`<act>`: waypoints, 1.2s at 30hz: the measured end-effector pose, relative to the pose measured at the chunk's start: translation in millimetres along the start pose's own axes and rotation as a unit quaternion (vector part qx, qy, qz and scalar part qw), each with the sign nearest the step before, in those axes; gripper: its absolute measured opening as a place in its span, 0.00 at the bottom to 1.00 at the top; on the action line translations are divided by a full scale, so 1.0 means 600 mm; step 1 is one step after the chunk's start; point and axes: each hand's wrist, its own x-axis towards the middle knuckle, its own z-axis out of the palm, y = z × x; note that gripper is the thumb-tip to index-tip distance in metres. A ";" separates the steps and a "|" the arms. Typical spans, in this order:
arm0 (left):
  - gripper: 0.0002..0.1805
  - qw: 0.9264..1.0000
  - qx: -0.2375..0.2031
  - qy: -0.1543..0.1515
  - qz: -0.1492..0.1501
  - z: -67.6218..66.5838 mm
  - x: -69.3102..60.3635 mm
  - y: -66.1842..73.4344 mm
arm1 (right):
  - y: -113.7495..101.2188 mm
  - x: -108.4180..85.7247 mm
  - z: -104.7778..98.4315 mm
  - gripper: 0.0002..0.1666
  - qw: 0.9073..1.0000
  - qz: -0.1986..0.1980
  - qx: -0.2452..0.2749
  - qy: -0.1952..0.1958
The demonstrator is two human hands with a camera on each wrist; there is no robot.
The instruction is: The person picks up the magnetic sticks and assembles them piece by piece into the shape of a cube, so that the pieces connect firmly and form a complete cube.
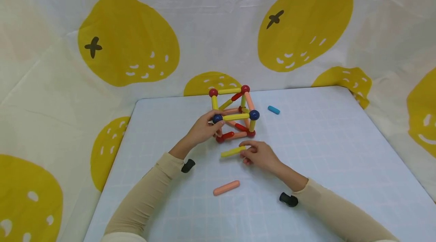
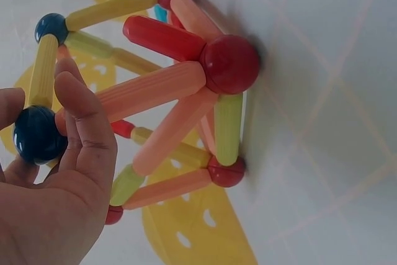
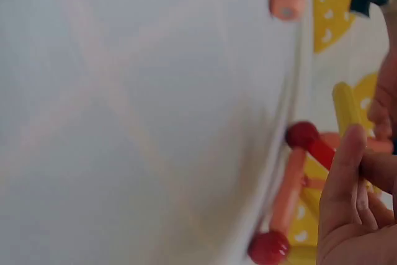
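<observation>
A box-shaped frame of magnetic sticks and balls (image 1: 236, 117) stands toward the back of the table. With thumb and fingers, my left hand (image 1: 201, 131) grips the blue ball (image 2: 36, 133) at its near left top corner. Below that, a red ball (image 2: 232, 64) joins several sticks at the bottom corner, among them a red stick (image 2: 162, 36) whose other end is free. My right hand (image 1: 261, 155) pinches a yellow stick (image 1: 231, 152) by its right end, in front of the frame and apart from it. The right wrist view also shows this yellow stick (image 3: 345, 105).
A loose salmon-pink stick (image 1: 226, 188) lies on the table nearer to me, between the forearms. A short blue stick (image 1: 274, 110) lies to the right of the frame. Behind the table (image 1: 323, 139) hangs a white cloth with yellow fruit prints (image 1: 218, 45).
</observation>
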 end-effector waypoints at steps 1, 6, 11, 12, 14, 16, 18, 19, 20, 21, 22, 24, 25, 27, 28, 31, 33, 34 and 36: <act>0.22 1.000 -0.003 0.000 -0.001 0.000 0.000 0.000 | -0.008 0.000 -0.012 0.19 0.999 -0.013 -0.013 0.030; 0.22 1.000 -0.007 0.003 -0.011 0.000 -0.001 -0.001 | -0.045 -0.005 -0.057 0.21 0.981 -0.082 -0.117 0.131; 0.23 1.000 0.006 0.004 -0.012 -0.001 -0.002 -0.002 | -0.057 -0.002 -0.065 0.21 0.964 -0.118 -0.186 0.149; 0.23 1.000 0.006 0.004 -0.012 -0.001 -0.002 -0.002 | -0.057 -0.001 -0.064 0.20 0.962 -0.124 -0.191 0.149; 0.23 1.000 0.007 0.001 -0.013 0.000 -0.003 -0.002 | -0.056 0.001 -0.061 0.20 0.961 -0.132 -0.192 0.150; 0.22 1.000 0.007 -0.002 -0.014 0.001 -0.003 0.000 | -0.057 0.002 -0.058 0.19 0.961 -0.139 -0.185 0.152; 0.23 1.000 0.009 -0.005 -0.015 0.002 -0.003 0.001 | -0.058 0.003 -0.056 0.19 0.961 -0.143 -0.182 0.153; 0.23 1.000 0.009 -0.005 -0.015 0.003 -0.003 0.001 | -0.058 0.003 -0.056 0.19 0.961 -0.143 -0.180 0.154; 0.22 1.000 0.009 -0.005 -0.014 0.003 -0.003 0.002 | -0.059 0.003 -0.055 0.20 0.961 -0.142 -0.179 0.155; 0.23 1.000 0.009 -0.005 -0.014 0.003 -0.003 0.003 | -0.060 0.002 -0.055 0.20 0.961 -0.142 -0.178 0.156; 0.23 1.000 0.009 -0.005 -0.014 0.003 -0.003 0.004 | -0.061 0.001 -0.055 0.20 0.962 -0.141 -0.176 0.156; 0.23 1.000 0.011 -0.004 -0.016 0.003 -0.002 0.005 | -0.062 -0.002 -0.057 0.20 0.963 -0.140 -0.170 0.157; 0.22 1.000 0.012 -0.003 -0.016 0.002 -0.002 0.005 | -0.061 -0.003 -0.058 0.20 0.964 -0.138 -0.167 0.155; 0.22 1.000 0.009 -0.003 -0.019 0.001 -0.002 0.007 | -0.059 -0.007 -0.060 0.20 0.966 -0.135 -0.162 0.151; 0.21 1.000 0.007 -0.003 -0.019 0.000 -0.003 0.008 | -0.057 -0.008 -0.061 0.20 0.966 -0.133 -0.161 0.149; 0.20 1.000 0.003 0.003 -0.016 -0.001 -0.005 0.010 | -0.050 -0.009 -0.063 0.20 0.967 -0.127 -0.164 0.147; 0.20 1.000 -0.004 0.004 -0.015 -0.001 -0.005 0.010 | -0.043 -0.008 -0.064 0.20 0.969 -0.122 -0.161 0.142; 0.20 1.000 -0.003 0.004 -0.015 -0.001 -0.005 0.010 | -0.038 -0.008 -0.064 0.20 0.972 -0.117 -0.155 0.134; 0.20 1.000 -0.003 0.002 -0.016 -0.001 -0.004 0.009 | -0.026 -0.009 -0.064 0.19 0.978 -0.104 -0.150 0.106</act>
